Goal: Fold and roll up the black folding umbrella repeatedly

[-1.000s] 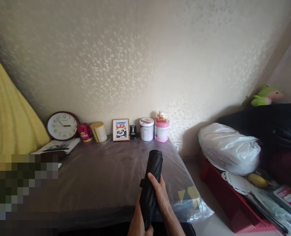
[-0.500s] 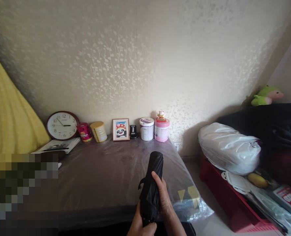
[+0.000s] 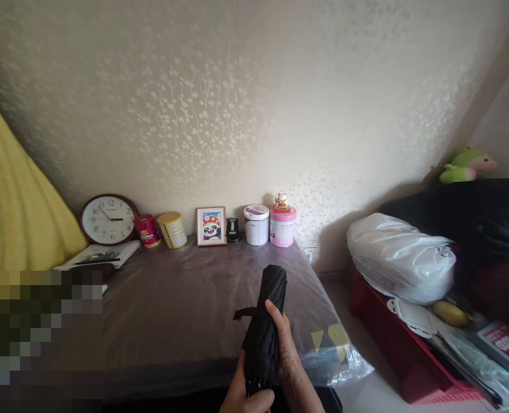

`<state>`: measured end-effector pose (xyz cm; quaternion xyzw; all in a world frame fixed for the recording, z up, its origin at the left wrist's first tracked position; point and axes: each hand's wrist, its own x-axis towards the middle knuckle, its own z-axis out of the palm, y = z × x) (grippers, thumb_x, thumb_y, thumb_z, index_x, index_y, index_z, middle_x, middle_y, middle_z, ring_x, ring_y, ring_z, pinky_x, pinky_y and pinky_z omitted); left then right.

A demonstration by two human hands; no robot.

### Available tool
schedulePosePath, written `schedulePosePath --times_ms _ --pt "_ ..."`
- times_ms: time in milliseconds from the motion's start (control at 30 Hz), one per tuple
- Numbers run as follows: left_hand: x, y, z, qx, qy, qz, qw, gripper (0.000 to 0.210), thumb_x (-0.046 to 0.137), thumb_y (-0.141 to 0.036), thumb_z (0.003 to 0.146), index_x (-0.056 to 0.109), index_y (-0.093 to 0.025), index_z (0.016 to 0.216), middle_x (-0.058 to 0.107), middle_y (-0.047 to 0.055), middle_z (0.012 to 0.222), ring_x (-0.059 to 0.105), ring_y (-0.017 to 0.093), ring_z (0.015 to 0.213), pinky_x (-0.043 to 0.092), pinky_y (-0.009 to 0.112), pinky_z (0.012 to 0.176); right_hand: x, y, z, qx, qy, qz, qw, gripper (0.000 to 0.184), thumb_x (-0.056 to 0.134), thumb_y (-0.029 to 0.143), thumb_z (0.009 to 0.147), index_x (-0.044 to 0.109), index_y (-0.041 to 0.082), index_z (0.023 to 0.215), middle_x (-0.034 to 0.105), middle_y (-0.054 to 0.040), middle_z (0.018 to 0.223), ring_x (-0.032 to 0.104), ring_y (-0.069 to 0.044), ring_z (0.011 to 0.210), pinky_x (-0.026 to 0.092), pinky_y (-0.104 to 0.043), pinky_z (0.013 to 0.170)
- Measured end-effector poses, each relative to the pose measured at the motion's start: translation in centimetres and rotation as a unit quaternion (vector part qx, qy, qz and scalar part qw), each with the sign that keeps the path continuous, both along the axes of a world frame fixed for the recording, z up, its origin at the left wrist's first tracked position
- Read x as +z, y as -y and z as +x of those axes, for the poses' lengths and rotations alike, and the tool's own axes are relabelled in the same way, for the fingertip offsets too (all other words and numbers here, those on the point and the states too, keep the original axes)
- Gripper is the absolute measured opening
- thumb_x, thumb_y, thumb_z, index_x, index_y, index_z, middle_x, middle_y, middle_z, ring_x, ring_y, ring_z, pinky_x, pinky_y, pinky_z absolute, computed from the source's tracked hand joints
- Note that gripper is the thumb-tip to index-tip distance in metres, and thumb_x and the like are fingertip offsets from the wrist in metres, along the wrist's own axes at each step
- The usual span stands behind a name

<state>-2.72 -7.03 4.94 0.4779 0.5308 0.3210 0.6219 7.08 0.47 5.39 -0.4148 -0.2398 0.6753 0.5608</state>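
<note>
At left, a thin black fabric strap (image 3: 244, 312) juts loose; keep it untwisted. Your left hand (image 3: 241, 392) grasps the lower end of the folded, black pleated-fabric umbrella (image 3: 263, 341), tilted above the brown, plastic-covered table (image 3: 181, 315). Your right hand (image 3: 287, 345) clasps its side; even pressure should keep the folds snug.

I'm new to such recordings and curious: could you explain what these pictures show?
There's no machine here: the grip is a person's own bare left hand and right hand. The view comes from a camera worn on the head, looking forward and down. Both hands hold what looks like a folded black umbrella, its strap sticking out to the left. Beyond, on the plastic-covered surface, are a round clock, red can, yellow can, framed panda picture, white tub and pink tub topped by a small figurine.
</note>
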Motion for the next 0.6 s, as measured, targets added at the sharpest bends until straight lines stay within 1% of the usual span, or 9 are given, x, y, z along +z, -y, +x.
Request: schedulePosePath --times_ms 67,100,167,233,333,433,500,567,600 --pt "0.1 0.1 0.2 0.006 0.015 -0.060 0.998 0.085 0.052 -0.025 0.073 -0.001 -0.018 0.139 0.052 -0.009 0.050 0.058 0.014 0.050 0.040 0.023 0.051 0.0 0.0 0.1 0.002 -0.001 0.001 1.000 0.053 0.065 0.056 0.066 0.058 0.017 0.101 0.058 0.0024 0.058 0.054 -0.015 0.047 0.046 -0.027 0.047" --pt "-0.1 0.1 0.3 0.022 0.000 -0.046 0.999 0.086 0.052 -0.023 0.072 0.000 -0.017 0.139 0.058 -0.006 0.056 0.061 0.015 0.056 0.043 0.024 0.055 0.1 -0.1 0.1 0.000 0.011 0.010 1.000 0.053 0.066 0.055 0.065 0.058 0.017 0.101 0.059 0.0020 0.060 0.056 -0.015 0.049 0.047 -0.027 0.049" --pt "-0.7 0.0 0.5 0.057 -0.066 0.038 0.995 0.084 0.052 -0.017 0.068 0.007 -0.015 0.139 0.066 0.007 0.095 0.063 0.019 0.090 0.046 0.027 0.077 0.3 -0.2 0.1 -0.005 0.045 0.031 0.998 0.054 0.071 0.052 0.061 0.059 0.016 0.100 0.062 0.0005 0.064 0.059 -0.017 0.055 0.048 -0.028 0.053" --pt "-1.4 -0.2 0.5 0.075 -0.151 0.129 0.977 0.084 0.049 -0.009 0.064 0.012 -0.012 0.139 0.043 0.015 0.136 0.044 0.022 0.123 0.036 0.028 0.099 0.5 -0.3 0.1 -0.013 0.080 0.046 0.996 0.055 0.074 0.049 0.058 0.059 0.016 0.099 0.064 -0.0009 0.069 0.061 -0.018 0.060 0.049 -0.028 0.057" --pt "-2.2 -0.4 0.0 0.064 -0.239 0.167 0.954 0.083 0.045 -0.006 0.064 0.012 -0.011 0.139 0.018 0.014 0.149 0.028 0.022 0.134 0.030 0.028 0.104 0.4 -0.4 -0.2 -0.027 0.106 0.054 0.992 0.051 0.074 0.047 0.060 0.059 0.015 0.097 0.065 -0.0018 0.074 0.061 -0.017 0.064 0.049 -0.027 0.059" --pt "-1.6 -0.5 -0.7 0.046 -0.220 0.200 0.954 0.085 0.050 -0.010 0.064 0.011 -0.012 0.139 0.019 0.014 0.149 0.027 0.022 0.134 0.030 0.028 0.105 -0.3 -0.4 -0.4 -0.030 0.076 0.040 0.996 0.049 0.073 0.047 0.062 0.059 0.016 0.097 0.064 -0.0015 0.074 0.061 -0.016 0.064 0.049 -0.026 0.059" --pt "-0.4 -0.6 -1.1 0.031 -0.163 0.203 0.965 0.092 0.058 -0.018 0.063 0.006 -0.014 0.140 0.029 0.017 0.144 0.037 0.025 0.128 0.036 0.032 0.101 -0.7 -0.4 -0.6 -0.024 0.044 0.027 0.998 0.050 0.071 0.048 0.063 0.058 0.016 0.099 0.064 -0.0011 0.072 0.061 -0.017 0.063 0.049 -0.027 0.057" --pt "0.8 -0.8 -1.2 0.005 -0.087 0.097 0.991 0.090 0.053 -0.036 0.074 -0.008 -0.023 0.139 0.058 0.013 0.116 0.063 0.022 0.092 0.052 0.032 0.070 -1.0 -0.4 -0.6 -0.013 0.030 0.028 0.999 0.050 0.069 0.049 0.065 0.057 0.015 0.099 0.063 -0.0010 0.070 0.062 -0.018 0.063 0.050 -0.028 0.058" --pt "1.3 -0.9 -1.2 -0.002 -0.070 0.055 0.996 0.089 0.050 -0.044 0.077 -0.012 -0.026 0.138 0.063 0.009 0.101 0.065 0.020 0.072 0.051 0.030 0.054 -1.0 -0.5 -0.6 -0.011 0.037 0.033 0.999 0.049 0.069 0.050 0.065 0.057 0.015 0.099 0.064 -0.0013 0.070 0.062 -0.019 0.064 0.050 -0.029 0.059"
